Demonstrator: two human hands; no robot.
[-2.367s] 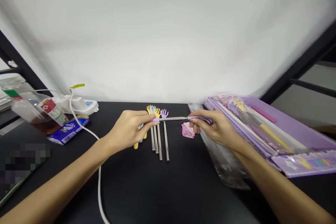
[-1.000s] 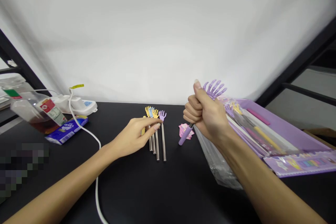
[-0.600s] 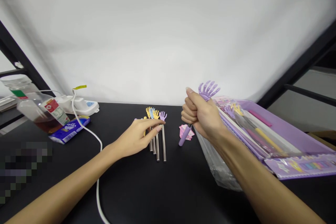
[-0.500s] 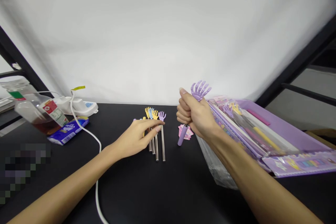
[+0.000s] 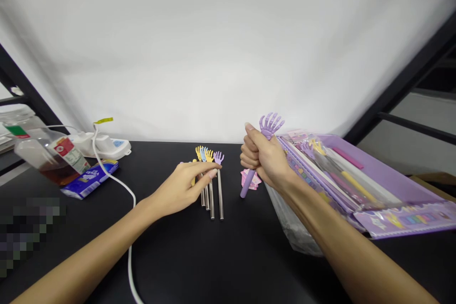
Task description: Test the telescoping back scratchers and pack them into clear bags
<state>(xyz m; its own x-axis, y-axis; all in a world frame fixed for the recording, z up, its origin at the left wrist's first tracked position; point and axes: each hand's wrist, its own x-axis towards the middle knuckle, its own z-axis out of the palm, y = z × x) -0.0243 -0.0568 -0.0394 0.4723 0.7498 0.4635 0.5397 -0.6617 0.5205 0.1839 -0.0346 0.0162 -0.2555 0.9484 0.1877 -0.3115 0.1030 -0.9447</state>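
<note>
My right hand point(image 5: 264, 156) is wrapped round a purple back scratcher point(image 5: 271, 125) with its thumb pointing up. The scratcher's skeleton-hand head stands out above the fist, and its purple handle slants down and left below it; the middle is hidden in the fist. My left hand point(image 5: 187, 184) hovers over or rests on a row of back scratchers, fingers stretched out and nothing visible in them. That row has yellow heads point(image 5: 209, 156), a blue head point(image 5: 204, 153) and a purple head point(image 5: 218, 157), with steel rods point(image 5: 220, 194) pointing towards me. Their handles are partly behind my left hand.
Pink paper cards point(image 5: 251, 179) lie beneath my right hand. Right of them are a clear plastic bag point(image 5: 297, 228) and a purple display box point(image 5: 384, 164) with wrapped scratchers. At left are a bottle point(image 5: 50, 156), a blue packet point(image 5: 90, 179), a power strip point(image 5: 119, 147) and a white cable point(image 5: 130, 256).
Both hands held the purple back scratcher level at first. My left hand let go and moved over the row; my right hand turned it upright, then shifted left. Its purple handle now reaches the fist.
</note>
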